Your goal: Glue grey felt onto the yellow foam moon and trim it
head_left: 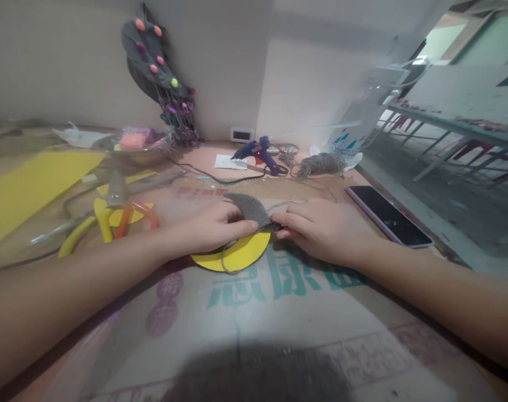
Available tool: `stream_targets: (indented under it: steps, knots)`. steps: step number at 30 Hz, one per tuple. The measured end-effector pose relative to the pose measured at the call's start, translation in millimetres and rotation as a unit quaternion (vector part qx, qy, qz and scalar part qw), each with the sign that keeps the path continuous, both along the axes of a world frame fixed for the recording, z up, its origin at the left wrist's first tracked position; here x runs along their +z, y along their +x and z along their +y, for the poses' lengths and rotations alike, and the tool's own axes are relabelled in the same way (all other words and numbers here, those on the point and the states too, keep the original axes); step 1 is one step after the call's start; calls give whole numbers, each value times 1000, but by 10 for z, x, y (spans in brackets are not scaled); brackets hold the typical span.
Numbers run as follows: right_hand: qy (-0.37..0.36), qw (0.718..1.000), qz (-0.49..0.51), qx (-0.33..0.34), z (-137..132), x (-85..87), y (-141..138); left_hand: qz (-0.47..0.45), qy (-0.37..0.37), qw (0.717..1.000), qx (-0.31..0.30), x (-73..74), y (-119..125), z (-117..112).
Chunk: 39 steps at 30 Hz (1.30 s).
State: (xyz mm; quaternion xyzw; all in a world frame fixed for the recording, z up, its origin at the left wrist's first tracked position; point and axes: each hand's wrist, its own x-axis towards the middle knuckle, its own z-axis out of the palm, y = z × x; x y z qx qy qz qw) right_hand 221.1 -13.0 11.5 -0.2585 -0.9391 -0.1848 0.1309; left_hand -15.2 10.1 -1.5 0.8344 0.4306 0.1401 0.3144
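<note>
A crescent of yellow card (241, 254) is partly covered with rows of grey yarn (250, 206), low over the printed cardboard sheet. My left hand (214, 223) grips it from the left, thumb pressed on the wound part near its edge. On the right, the fingers of my right hand (306, 223) are pinched together at the crescent's edge, on the grey yarn. One loose loop of yarn hangs across the yellow part. Exactly how the right fingertips meet the yarn is partly hidden.
Ahead lie a blue glue gun (260, 156), a small digital clock (241, 134) and a grey yarn skein (321, 164). A phone (388, 216) rests at right. Scissors (124, 220) and yellow card (36, 187) are at left; a decorated grey crescent (147, 58) leans on the wall.
</note>
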Motion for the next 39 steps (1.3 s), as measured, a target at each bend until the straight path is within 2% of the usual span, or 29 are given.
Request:
stream_targets:
  steps: [6,11,14,16,18,20,24,27,30,32,39]
  knots:
    - [32,999,-19,14,32,11,14,-15,-4,1000,11,4,1,1]
    - [13,999,-25,20,21,19,25,-59,-15,998,-4,-10,13,-4]
    - [-29,999,34,-25,21,29,56,-97,-31,995,-2,-34,24,9]
    - [-65,989,106,-76,69,47,85,-108,-41,993,22,-46,36,15]
    - [-91,975,155,-133,169,73,105,-108,-44,992,54,-53,48,11]
    - [-107,964,164,-178,306,96,102,-115,-52,989,75,-55,58,2]
    - [-147,959,168,-174,537,117,21,-187,-99,975,65,-56,69,-2]
    - [-199,931,249,-176,545,139,-70,-220,-112,965,94,-60,75,13]
    - [-297,884,311,-182,426,164,-176,-229,-63,964,118,-66,80,26]
    - [-348,866,319,-166,336,156,-252,-235,-44,964,119,-72,78,32]
    - [-445,808,362,-136,257,-40,-424,-236,-27,966,99,-72,64,27]
